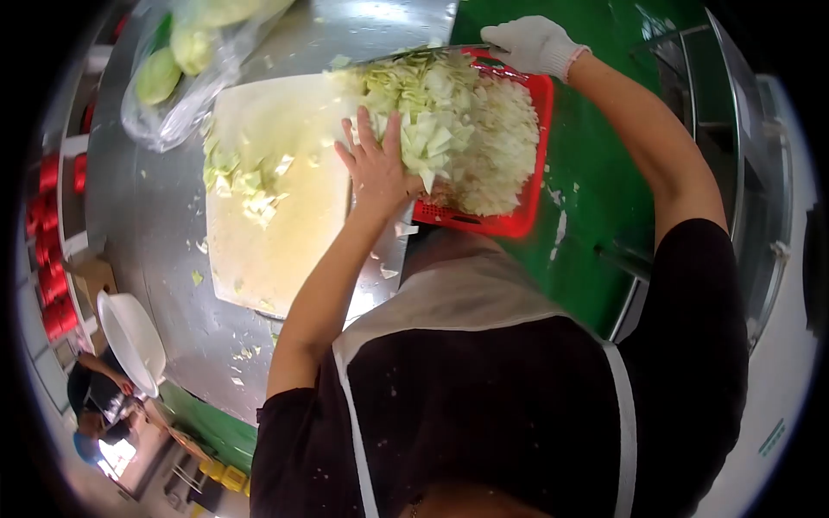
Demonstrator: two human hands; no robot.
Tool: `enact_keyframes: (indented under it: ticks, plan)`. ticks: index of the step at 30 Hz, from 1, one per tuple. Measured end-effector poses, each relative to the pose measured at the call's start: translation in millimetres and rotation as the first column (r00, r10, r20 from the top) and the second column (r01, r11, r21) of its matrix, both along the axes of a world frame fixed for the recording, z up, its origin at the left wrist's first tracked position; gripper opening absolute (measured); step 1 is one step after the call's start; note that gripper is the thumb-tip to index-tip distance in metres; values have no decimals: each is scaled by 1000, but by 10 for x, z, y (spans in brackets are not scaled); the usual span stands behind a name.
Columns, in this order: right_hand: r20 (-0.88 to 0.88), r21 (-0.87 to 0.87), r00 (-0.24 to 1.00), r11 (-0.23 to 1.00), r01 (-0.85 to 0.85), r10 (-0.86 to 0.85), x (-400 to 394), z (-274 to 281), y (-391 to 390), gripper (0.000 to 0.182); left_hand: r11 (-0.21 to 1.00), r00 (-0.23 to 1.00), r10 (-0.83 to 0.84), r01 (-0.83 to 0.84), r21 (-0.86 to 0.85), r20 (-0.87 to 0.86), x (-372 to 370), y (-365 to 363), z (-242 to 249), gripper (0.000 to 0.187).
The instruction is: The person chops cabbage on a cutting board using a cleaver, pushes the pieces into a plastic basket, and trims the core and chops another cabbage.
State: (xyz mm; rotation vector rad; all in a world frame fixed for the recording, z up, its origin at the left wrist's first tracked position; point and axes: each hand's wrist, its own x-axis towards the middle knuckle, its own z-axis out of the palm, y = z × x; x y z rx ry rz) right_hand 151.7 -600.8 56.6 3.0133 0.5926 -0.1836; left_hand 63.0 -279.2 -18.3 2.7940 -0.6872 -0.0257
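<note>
one red basket [518,225] holds chopped cabbage [505,129]; left fingers [367,134] spread, right fingers [505,36] (gloved) clamped on a likely knife [393,57].

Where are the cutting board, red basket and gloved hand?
Cutting board [308,231], head view: bare top surface.
Red basket [512,225], head view: near wall.
Gloved right hand [531,46], head view: glove's middle.

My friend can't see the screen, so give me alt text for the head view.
A person's bare left hand rests against chopped cabbage heaped in a red basket beside a white cutting board, while the gloved right hand holds a knife. A plastic bag of whole vegetables lies on the metal table.
</note>
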Motion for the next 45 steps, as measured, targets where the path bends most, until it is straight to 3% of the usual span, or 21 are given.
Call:
enact_keyframes:
  ticks: [1, 4, 8, 9, 12, 17, 21, 23, 24, 25, 27, 28, 29, 31, 33, 35, 36, 37, 40, 43, 45]
  plan:
    - [31, 9, 998, 999, 46, -46, -150, -57, -157, 23, 998, 1000, 4, -3, 62, -1, 56, -141, 95, 114]
    - [-119, 90, 959, 959, 267, -256, -624, -101, -468, 24, 979, 988, -151, 147, -139, -21, 293, -386, 55, 111]
    - [-169, 270, 890, 849, 454, -423, -1244, -639, -845, 26, 938, 945, -328, 326, -118, 2, 529, -787, 76, 97]
    - [-171, 248, 861, 825, 508, -479, -1399, -730, -851, 28, 917, 915, -374, 389, -87, 153, 566, -904, 10, 92]
    - [-319, 215, 752, 729, 650, -577, -1752, -894, -808, 28, 848, 846, -515, 526, -67, 136, 670, -1187, -67, 89]
    - [-437, 278, 590, 522, 806, -679, -2223, -1456, -740, 37, 783, 792, -608, 609, -124, 55, 527, -1593, -377, 58]
    - [-567, 220, 356, 280, 934, -743, -2604, -1826, -550, 47, 872, 861, -483, 455, -181, -158, 244, -1845, -1093, 44]
    - [-736, 263, 160, -61, 963, -658, -2826, -1974, -380, 49, 918, 882, -389, 347, -193, -264, 18, -1898, -1671, 44]
    - [-697, 337, 167, -113, 935, -697, -3038, -2247, -273, 51, 937, 888, -338, 287, -198, -310, -61, -1958, -1958, 45]
    - [-803, 276, 63, -275, 921, -593, -3072, -2113, -162, 46, 946, 895, -323, 298, -127, -306, -142, -2030, -2168, 48]
    - [-797, 261, -21, -374, 890, -604, -3391, -2569, 16, 47, 951, 906, -282, 307, 30, -314, -466, -2019, -2487, 56]
    - [-780, 272, -19, -366, 890, -625, -3438, -2636, 75, 49, 942, 895, -300, 333, 47, -330, -557, -2035, -2686, 60]
    - [-651, 290, 23, -221, 931, -759, -3732, -3194, 126, 48, 932, 885, -313, 356, 67, -343, -629, -2049, -2892, 63]
    - [-708, 197, -36, -246, 949, -705, -3705, -3436, 117, 44, 854, 847, -447, 500, 146, -286, -657, -2074, -3446, 74]
    - [-748, 236, -54, -340, 910, -662, -3572, -3572, 59, 41, 668, 722, -668, 688, 284, -181, -584, -2087, -4041, 89]
    - [-789, 257, -91, -460, 850, -608, -3641, -3884, 61, 39, 601, 664, -739, 726, 334, -115, -286, -2251, -4346, 91]
    - [-811, 260, -111, -524, 811, -575, -3723, -4057, 83, 39, 561, 626, -775, 747, 358, -92, -160, -2369, -4386, 92]
    - [-834, 259, -127, -583, 771, -538, -3803, -4192, 112, 38, 482, 602, -770, 766, 426, -211, -43, -2512, -4230, 96]
    - [-886, 215, -155, -683, 698, -437, -4022, -4448, 176, 37, 466, 611, -714, 779, 421, -342, 193, -2758, -4115, 97]
    - [-891, 242, -122, -683, 689, -438, -4157, -4525, 255, 36, 579, 706, -676, 687, 439, -213, 363, -2897, -4077, 88]
    - [-824, 262, -128, -573, 777, -552, -4193, -4505, 308, 35, 665, 768, -610, 630, 400, -195, 650, -3039, -4048, 81]
